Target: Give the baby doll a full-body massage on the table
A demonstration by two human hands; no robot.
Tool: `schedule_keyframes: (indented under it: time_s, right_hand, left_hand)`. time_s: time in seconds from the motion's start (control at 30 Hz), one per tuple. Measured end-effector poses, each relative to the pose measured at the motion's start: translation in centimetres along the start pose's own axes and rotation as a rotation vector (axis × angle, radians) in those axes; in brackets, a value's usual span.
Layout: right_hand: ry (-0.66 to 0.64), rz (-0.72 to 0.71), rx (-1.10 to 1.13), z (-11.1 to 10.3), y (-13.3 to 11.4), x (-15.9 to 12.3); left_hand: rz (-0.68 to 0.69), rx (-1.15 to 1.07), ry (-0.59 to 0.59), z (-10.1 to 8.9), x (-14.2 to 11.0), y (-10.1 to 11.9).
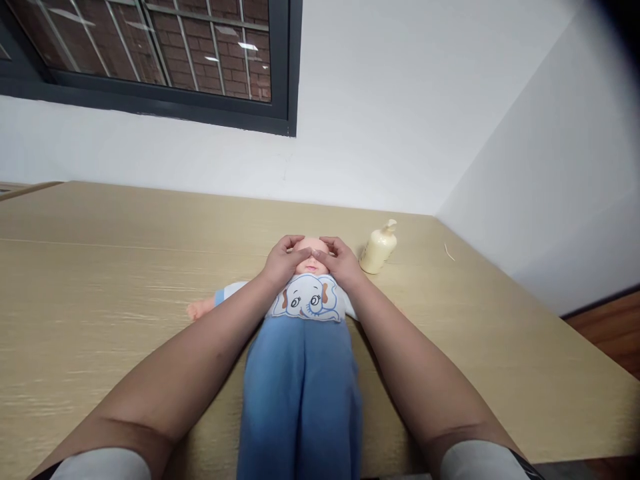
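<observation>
A baby doll lies on its back on the wooden table, dressed in blue trousers and a white top with an elephant face on the chest. Its head is at the far end, between my two hands. My left hand cups the left side of the head, and my right hand cups the right side. Both thumbs lie across the doll's face and meet near the nose, hiding its eyes. The mouth and forehead show between my hands. One doll hand sticks out to the left beyond my left forearm.
A cream pump bottle stands on the table just right of my right hand. Farther right lies a thin pale strip. Behind the table rises a white wall with a dark-framed, barred window.
</observation>
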State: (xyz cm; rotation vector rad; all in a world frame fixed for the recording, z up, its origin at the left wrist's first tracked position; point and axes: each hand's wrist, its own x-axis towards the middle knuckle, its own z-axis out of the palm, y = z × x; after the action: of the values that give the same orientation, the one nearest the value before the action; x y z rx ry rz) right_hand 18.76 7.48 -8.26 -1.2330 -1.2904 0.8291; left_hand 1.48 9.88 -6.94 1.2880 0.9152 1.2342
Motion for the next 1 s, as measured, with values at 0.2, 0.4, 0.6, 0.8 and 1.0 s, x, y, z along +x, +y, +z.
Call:
schedule_keyframes:
  time_s: [0.2, 0.4, 0.6, 0.8, 1.0]
  right_hand:
    - [0.007, -0.029, -0.002, -0.1, 0.9, 0.3]
    - [-0.038, -0.039, 0.057, -0.5, 1.8, 0.7]
    - [-0.069, -0.013, 0.080, -0.6, 1.2, 0.4]
    - [-0.025, 0.010, -0.002, -0.3, -0.6, -0.2]
    - [-0.012, 0.026, 0.021, 0.0, 0.0, 0.1]
  left_hand:
    - [-0.016, -0.050, -0.009, 0.0, 0.2, -0.3]
    - [-0.045, -0.151, -0.016, -0.1, 0.5, -0.7]
    - [-0.063, -0.150, -0.028, -0.1, 0.3, -0.5]
    - [-0.052, -0.065, 0.003, 0.1, -0.1, 0.1]
    - [-0.069, -0.080, -0.004, 0.2, 0.0, -0.1]
